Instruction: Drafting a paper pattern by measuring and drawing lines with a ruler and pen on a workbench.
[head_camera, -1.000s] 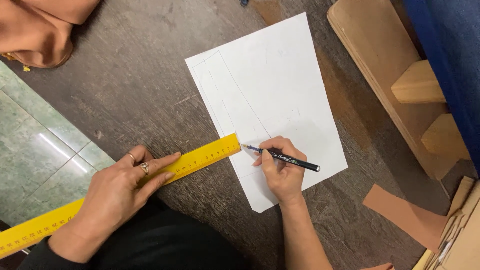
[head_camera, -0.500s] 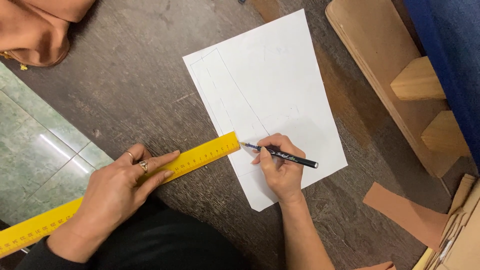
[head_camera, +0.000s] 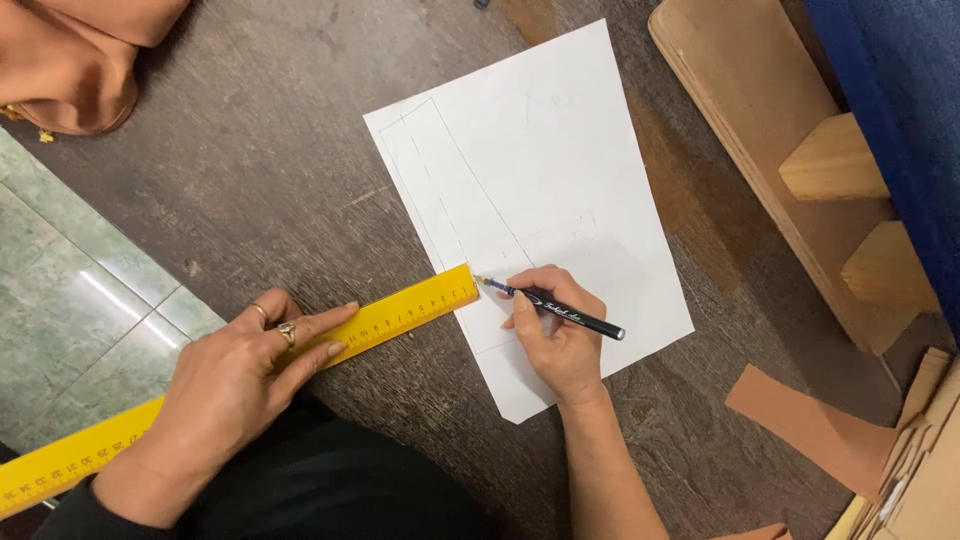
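A white sheet of paper (head_camera: 545, 180) with faint pencil lines lies on a dark wooden table (head_camera: 270, 170). My left hand (head_camera: 240, 385), with rings on two fingers, presses flat on a long yellow ruler (head_camera: 400, 315) whose end overlaps the paper's left edge. My right hand (head_camera: 560, 335) rests on the paper and grips a black pen (head_camera: 560, 310). The pen's tip touches the paper just past the ruler's end.
A wooden frame with blocks (head_camera: 800, 180) stands at the right, against blue cloth (head_camera: 900, 110). Brown cardboard pieces (head_camera: 810, 430) lie at the lower right. Tan fabric (head_camera: 70, 60) fills the top left corner. Green floor tiles (head_camera: 60, 320) show at the left.
The pen tip has moved slightly closer to the ruler's end. The left hand and ruler have stayed where they were.
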